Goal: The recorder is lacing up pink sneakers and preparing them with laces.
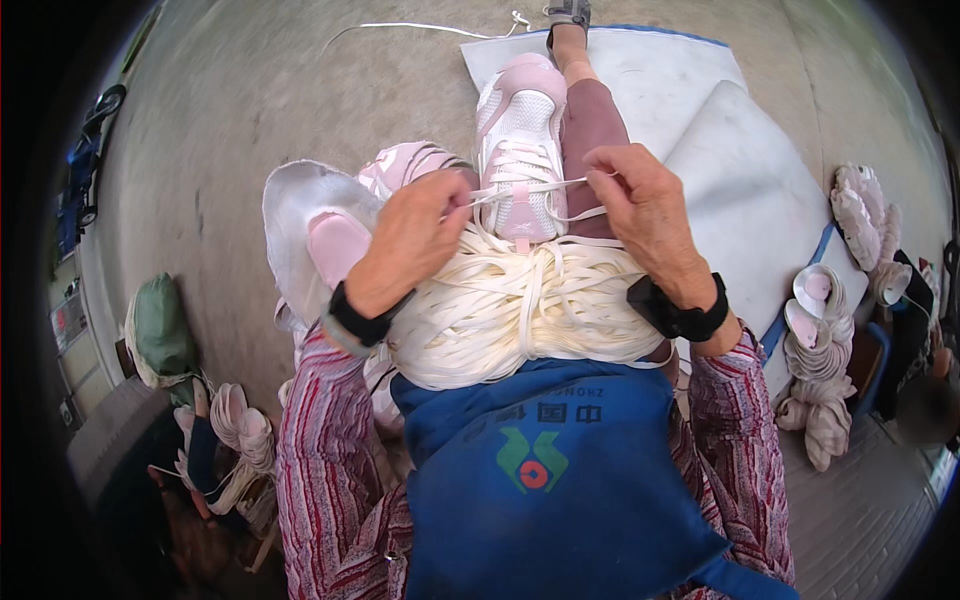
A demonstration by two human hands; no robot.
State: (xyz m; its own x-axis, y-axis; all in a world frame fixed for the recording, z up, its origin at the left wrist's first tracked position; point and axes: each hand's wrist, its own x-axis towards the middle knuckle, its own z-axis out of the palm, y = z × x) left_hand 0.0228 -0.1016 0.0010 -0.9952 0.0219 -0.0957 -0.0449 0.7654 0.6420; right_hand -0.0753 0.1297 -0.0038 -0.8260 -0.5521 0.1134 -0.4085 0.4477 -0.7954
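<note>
A pink and white sneaker [521, 130] lies in my lap, toe pointing away from me. White shoelace [545, 186] crosses its tongue, and the ends run out to both sides. My left hand [425, 235] pinches the lace at the shoe's left. On the other side, my right hand [640, 205] pinches the lace between thumb and fingers. Below the shoe, a thick bundle of cream laces [520, 305], tied round its middle, rests across my lap on a blue apron [560, 420].
More pink and white shoe parts [340, 240] sit beside my left wrist. White sheeting [745, 190] covers the ground at right. Stacks of shoe uppers [820, 320] stand near a person at far right; others [245, 430] lie at left by a green sack [165, 325]. A loose lace [430, 27] lies on the concrete ahead.
</note>
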